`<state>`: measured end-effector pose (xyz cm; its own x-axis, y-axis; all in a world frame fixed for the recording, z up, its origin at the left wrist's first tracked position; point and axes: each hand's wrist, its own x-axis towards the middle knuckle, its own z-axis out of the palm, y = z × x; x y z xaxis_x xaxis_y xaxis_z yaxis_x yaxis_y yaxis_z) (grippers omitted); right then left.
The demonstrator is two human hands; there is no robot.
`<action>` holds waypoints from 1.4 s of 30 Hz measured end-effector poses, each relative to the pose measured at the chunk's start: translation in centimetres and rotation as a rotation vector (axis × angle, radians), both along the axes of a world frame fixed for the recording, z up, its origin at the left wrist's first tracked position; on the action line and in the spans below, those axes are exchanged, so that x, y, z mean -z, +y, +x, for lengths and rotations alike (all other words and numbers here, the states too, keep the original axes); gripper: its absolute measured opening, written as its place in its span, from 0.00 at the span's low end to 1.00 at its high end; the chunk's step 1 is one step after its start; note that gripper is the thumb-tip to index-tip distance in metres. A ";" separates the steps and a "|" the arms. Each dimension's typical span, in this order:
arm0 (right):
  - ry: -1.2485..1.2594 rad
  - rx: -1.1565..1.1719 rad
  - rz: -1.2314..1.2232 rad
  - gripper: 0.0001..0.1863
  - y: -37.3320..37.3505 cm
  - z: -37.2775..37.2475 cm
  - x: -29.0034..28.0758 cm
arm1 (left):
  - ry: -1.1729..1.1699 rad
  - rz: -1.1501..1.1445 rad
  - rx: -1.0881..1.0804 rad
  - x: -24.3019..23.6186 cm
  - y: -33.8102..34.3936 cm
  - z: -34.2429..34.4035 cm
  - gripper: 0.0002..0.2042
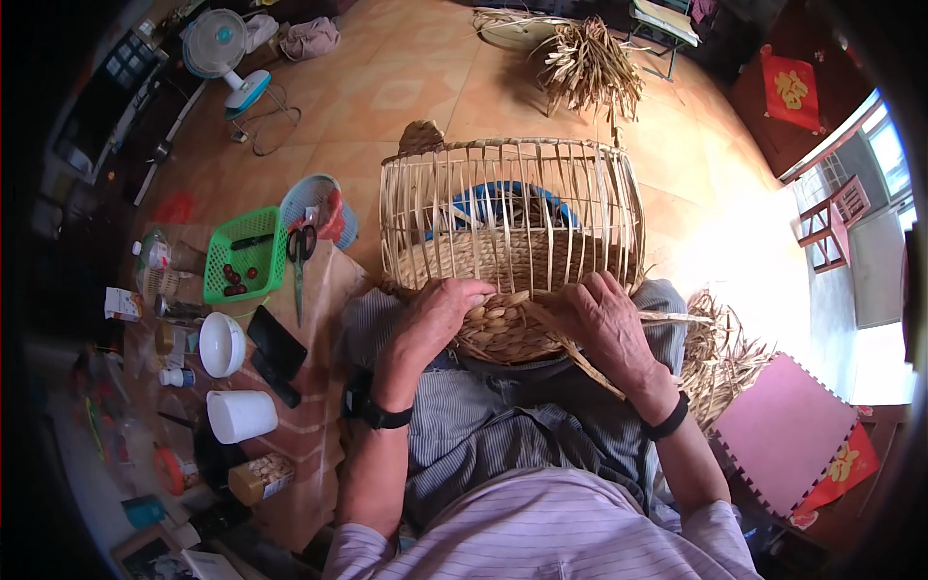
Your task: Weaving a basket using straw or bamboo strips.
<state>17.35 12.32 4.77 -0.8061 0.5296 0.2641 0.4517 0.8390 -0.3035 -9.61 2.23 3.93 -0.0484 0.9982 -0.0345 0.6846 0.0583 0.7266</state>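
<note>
A half-woven basket (512, 246) of tan plant strands rests on my lap, its upright ribs bare above a thickly woven lower band. My left hand (445, 311) is closed at the band's near left edge, thumb and fingers pressed on the weave. At the near right, my right hand (606, 324) pinches a flat dried strand (586, 363) where it meets the woven rim. One strand end trails down past the wrist and another sticks out to the right. My palms hide part of the near weave.
Left, a table holds a green basket (246, 253) with small dark fruit, scissors (302, 253), a white bowl (222, 345), a white cup (242, 416) and jars. Loose strands (720, 353) lie right, near a pink foam mat (788, 430). A strand bundle (592, 68) and fan (220, 53) stand farther off.
</note>
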 end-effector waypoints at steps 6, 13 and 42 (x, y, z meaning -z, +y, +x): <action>0.002 -0.007 -0.117 0.15 -1.2 0.5 -0.1 | 0.090 0.164 0.133 0.7 -1.0 -0.3 0.12; 0.183 0.143 -0.270 0.10 -0.7 0.8 1.8 | 0.366 0.454 -0.030 -2.4 -1.6 -0.5 0.24; 0.318 0.230 -1.637 0.20 -6.6 10.1 -9.6 | 0.116 0.142 0.148 -0.5 0.3 5.0 0.39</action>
